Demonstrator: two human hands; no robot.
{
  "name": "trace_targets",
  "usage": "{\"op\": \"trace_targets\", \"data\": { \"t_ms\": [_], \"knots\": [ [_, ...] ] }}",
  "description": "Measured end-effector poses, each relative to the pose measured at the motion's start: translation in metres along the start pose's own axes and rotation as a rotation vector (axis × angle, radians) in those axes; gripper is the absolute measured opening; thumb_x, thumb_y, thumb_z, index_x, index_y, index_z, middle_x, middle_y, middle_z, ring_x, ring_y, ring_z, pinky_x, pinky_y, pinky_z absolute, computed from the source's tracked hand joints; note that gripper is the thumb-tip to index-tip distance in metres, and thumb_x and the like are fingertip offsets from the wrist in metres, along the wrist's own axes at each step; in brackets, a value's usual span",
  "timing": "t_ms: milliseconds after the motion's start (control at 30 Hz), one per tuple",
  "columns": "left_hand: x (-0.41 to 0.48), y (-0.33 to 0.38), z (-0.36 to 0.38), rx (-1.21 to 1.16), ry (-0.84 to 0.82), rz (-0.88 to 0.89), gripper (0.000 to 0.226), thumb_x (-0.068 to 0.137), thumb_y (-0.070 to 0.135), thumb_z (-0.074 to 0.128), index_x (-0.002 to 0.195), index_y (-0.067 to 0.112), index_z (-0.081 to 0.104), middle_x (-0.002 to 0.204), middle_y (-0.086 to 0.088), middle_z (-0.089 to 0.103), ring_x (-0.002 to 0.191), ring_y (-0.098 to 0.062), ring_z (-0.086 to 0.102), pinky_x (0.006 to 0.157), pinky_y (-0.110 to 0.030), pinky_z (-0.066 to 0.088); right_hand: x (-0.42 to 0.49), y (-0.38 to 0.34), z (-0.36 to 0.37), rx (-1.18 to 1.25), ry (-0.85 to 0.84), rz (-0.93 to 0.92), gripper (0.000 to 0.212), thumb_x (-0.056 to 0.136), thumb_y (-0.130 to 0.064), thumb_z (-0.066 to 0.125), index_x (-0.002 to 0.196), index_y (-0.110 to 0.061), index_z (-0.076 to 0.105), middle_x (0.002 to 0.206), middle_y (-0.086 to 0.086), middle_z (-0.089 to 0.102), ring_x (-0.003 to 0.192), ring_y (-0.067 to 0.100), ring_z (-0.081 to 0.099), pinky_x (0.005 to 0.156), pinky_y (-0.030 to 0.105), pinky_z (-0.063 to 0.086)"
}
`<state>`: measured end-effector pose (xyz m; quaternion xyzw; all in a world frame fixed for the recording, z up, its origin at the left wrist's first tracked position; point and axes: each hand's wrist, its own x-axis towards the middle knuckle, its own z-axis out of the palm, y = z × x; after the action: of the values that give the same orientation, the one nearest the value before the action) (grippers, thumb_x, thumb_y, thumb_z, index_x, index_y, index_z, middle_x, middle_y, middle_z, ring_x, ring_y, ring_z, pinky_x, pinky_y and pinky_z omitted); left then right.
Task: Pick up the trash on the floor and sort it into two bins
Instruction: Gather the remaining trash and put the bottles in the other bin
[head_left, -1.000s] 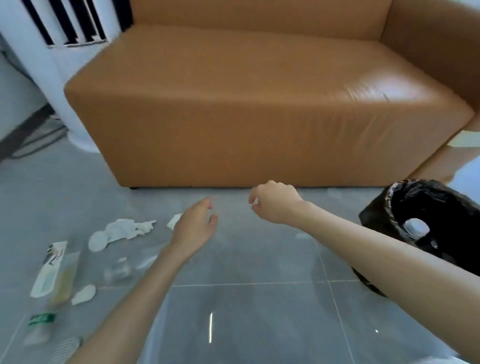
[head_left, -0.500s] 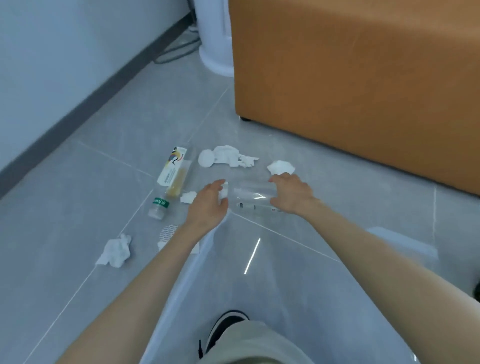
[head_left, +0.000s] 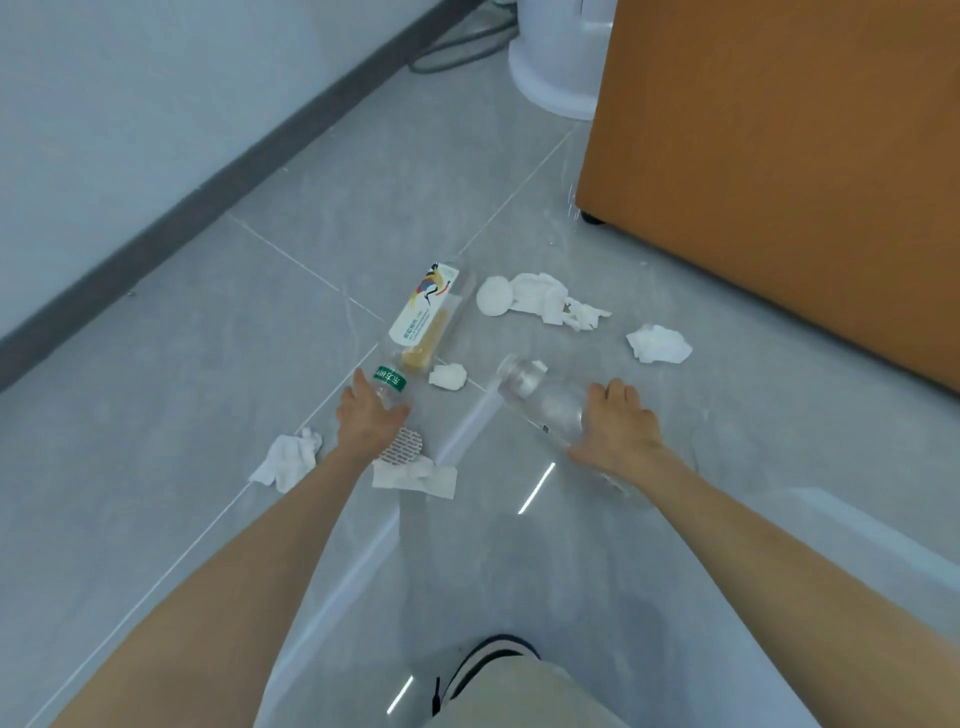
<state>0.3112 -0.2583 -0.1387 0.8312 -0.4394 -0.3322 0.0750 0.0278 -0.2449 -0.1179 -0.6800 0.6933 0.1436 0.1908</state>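
The clear bottle (head_left: 545, 400) is laid diagonally, cap far-left; its base end is clasped by the right hand (head_left: 618, 428). The left hand (head_left: 369, 415) is spread over the green-labelled bottle (head_left: 390, 382).

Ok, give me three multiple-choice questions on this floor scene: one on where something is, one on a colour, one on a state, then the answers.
1. Where is the right hand?
A. on the clear bottle
B. flat on bare tiles
C. raised in the air

2. What colour is the label on the small bottle at the left hand?
A. red
B. green
C. blue

3. How is the clear bottle placed?
A. standing upright
B. lying on its side
C. standing upside down

Answers:
1 A: its fingers curl over the bottle's body.
2 B: the band round it is green.
3 B: its neck points sideways, not up.
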Motion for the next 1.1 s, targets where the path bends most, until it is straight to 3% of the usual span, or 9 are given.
{"op": "trace_targets", "data": {
  "t_ms": [167, 267, 433, 600, 767, 933, 1100],
  "knots": [
    [0.017, -0.003, 0.012, -0.085, 0.009, -0.011, 0.055, 0.089, 0.025, 0.059, 0.136, 0.008, 0.036, 0.130, -0.017, 0.049, 0.115, -0.035, 0.051, 0.096, -0.045, 0.045, -0.005, 0.002, 0.008, -0.003, 0.068, -0.011, 0.061, 0.076, -0.045, 0.063, 0.121, -0.012, 0.040, 0.120, 0.007, 0.043, 0.112, 0.027, 0.041, 0.084, 0.037, 0.040],
    [0.008, 0.012, 0.012, -0.264, 0.076, -0.004, 0.036, 0.092, 0.018, 0.051, 0.123, 0.002, 0.043, 0.120, -0.019, 0.052, 0.103, -0.034, 0.055, 0.082, -0.038, 0.044, -0.010, 0.002, 0.000, 0.075, 0.099, 0.032, 0.065, 0.075, -0.043, 0.063, 0.126, -0.012, 0.037, 0.122, 0.006, 0.043, 0.115, 0.027, 0.039, 0.083, 0.037, 0.038],
    [-0.030, 0.039, -0.002, -0.237, 0.174, 0.295, 0.032, 0.096, 0.015, 0.047, 0.123, 0.001, 0.038, 0.121, -0.015, 0.043, 0.105, -0.029, 0.048, 0.080, -0.031, 0.037, -0.022, 0.008, -0.037, 0.256, 0.249, 0.122, 0.076, 0.074, -0.046, 0.065, 0.133, -0.011, 0.033, 0.127, 0.008, 0.041, 0.120, 0.028, 0.037, 0.087, 0.039, 0.039],
    [-0.077, 0.088, -0.025, -0.246, 0.180, 0.565, 0.036, 0.098, 0.018, 0.044, 0.130, 0.006, 0.035, 0.127, -0.010, 0.039, 0.105, -0.025, 0.049, 0.078, -0.027, 0.035, -0.044, 0.038, -0.091, 0.446, 0.420, 0.182, 0.075, 0.069, -0.042, 0.072, 0.128, -0.011, 0.038, 0.127, 0.008, 0.043, 0.119, 0.029, 0.037, 0.092, 0.040, 0.039],
    [-0.136, 0.167, -0.041, -0.229, 0.173, 0.845, 0.045, 0.098, 0.023, 0.043, 0.140, 0.014, 0.030, 0.128, -0.003, 0.039, 0.108, -0.015, 0.048, 0.081, -0.021, 0.035, -0.087, 0.102, -0.151, 0.579, 0.584, 0.265, 0.079, 0.065, -0.040, 0.076, 0.127, -0.010, 0.038, 0.125, 0.006, 0.044, 0.116, 0.030, 0.037, 0.088, 0.040, 0.038],
    [-0.203, 0.239, -0.032, -0.224, 0.143, 1.163, 0.042, 0.098, 0.027, 0.042, 0.139, 0.023, 0.032, 0.122, 0.001, 0.040, 0.102, -0.009, 0.046, 0.083, -0.027, 0.042, -0.159, 0.182, -0.187, 0.657, 0.720, 0.375, 0.077, 0.066, -0.040, 0.075, 0.127, -0.014, 0.036, 0.124, 0.000, 0.043, 0.119, 0.024, 0.038, 0.086, 0.041, 0.041],
    [-0.275, 0.311, -0.014, -0.346, 0.075, 1.366, 0.038, 0.096, 0.021, 0.048, 0.133, 0.017, 0.038, 0.118, 0.008, 0.038, 0.105, -0.008, 0.046, 0.084, -0.020, 0.036, -0.234, 0.246, -0.198, 0.695, 0.835, 0.445, 0.071, 0.066, -0.039, 0.073, 0.123, -0.018, 0.035, 0.118, -0.006, 0.040, 0.114, 0.017, 0.037, 0.084, 0.038, 0.041]
  ]
}}
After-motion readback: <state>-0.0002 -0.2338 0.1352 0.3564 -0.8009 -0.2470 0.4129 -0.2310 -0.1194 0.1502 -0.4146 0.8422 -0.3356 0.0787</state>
